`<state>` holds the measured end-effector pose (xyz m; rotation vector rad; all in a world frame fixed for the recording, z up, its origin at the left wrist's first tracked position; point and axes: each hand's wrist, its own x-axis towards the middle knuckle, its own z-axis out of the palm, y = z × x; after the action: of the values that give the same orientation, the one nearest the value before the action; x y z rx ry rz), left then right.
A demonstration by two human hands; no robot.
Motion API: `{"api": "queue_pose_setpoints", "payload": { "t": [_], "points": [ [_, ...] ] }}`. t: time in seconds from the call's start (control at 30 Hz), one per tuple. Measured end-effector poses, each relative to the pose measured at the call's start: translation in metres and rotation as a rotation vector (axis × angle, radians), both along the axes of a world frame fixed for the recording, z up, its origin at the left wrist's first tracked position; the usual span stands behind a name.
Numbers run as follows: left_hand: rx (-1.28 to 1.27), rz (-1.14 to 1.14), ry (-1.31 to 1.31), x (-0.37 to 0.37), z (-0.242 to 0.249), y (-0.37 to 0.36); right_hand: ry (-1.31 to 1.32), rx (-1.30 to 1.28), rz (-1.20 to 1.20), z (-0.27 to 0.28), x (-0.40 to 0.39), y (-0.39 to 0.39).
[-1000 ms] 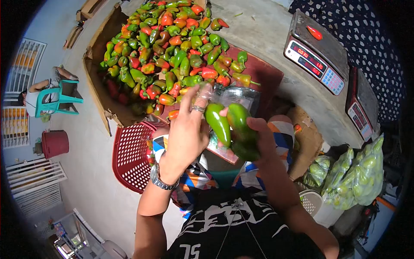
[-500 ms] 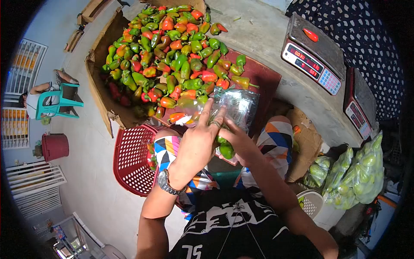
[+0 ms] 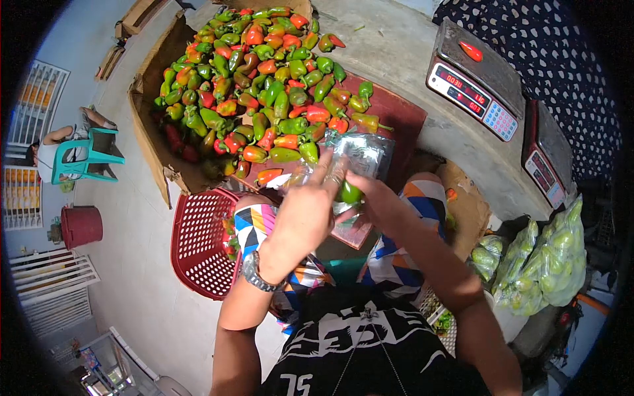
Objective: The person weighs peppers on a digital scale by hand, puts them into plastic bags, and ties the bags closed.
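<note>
In front of my lap, my left hand (image 3: 300, 210), with a wristwatch (image 3: 257, 272), has its fingers stretched forward and somewhat blurred. They lie over the near edge of shiny clear plastic bags (image 3: 363, 153), with more clear plastic beside them. My right hand (image 3: 383, 203) is curled round a green pepper (image 3: 349, 193) close to the left fingertips; part of the pepper is hidden. Both hands are over the near end of a dark red board (image 3: 404, 129). Beyond them spreads a large heap of green and red peppers (image 3: 264, 92).
Cardboard (image 3: 146, 125) borders the heap on the left. A red perforated basket (image 3: 201, 254) stands by my left knee. Two digital scales (image 3: 472, 99) are at right, one with a red pepper on it. Bagged green produce (image 3: 548, 264) is at lower right. A person sits on a teal chair (image 3: 92, 155).
My right hand has moved slightly up and away from my body with the green pepper. My left fingers have shifted slightly, and the clear plastic beside them has drawn in closer.
</note>
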<state>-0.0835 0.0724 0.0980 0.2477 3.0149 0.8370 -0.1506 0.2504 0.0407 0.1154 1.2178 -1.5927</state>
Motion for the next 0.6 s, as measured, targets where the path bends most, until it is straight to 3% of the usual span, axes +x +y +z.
{"api": "queue_pose_setpoints", "payload": {
  "t": [0.17, 0.23, 0.33, 0.43, 0.5, 0.57, 0.6],
  "points": [
    [0.081, 0.024, 0.232, -0.029, 0.005, -0.023, 0.728, 0.369, 0.243, 0.03, -0.025, 0.002],
    [0.118, 0.117, 0.092, -0.037, 0.034, -0.024, 1.109, 0.471, 0.309, 0.047, -0.035, 0.008],
    [0.1, 0.235, 0.068, -0.048, 0.046, -0.03, 1.786, 0.556, 0.362, 0.058, -0.052, 0.019],
    [0.146, 0.302, 0.018, -0.056, 0.063, -0.033, 2.637, 0.942, 0.414, 0.082, -0.06, 0.032],
    [0.09, 0.265, 0.053, -0.061, 0.075, -0.034, 2.911, 1.525, 0.52, 0.084, -0.063, 0.034],
    [0.046, 0.236, 0.046, -0.069, 0.089, -0.035, 3.007, 1.634, 0.486, 0.096, -0.07, 0.034],
    [0.052, 0.244, 0.021, -0.073, 0.096, -0.036, 2.994, 1.423, 0.406, 0.115, -0.078, 0.031]
  ]
}}
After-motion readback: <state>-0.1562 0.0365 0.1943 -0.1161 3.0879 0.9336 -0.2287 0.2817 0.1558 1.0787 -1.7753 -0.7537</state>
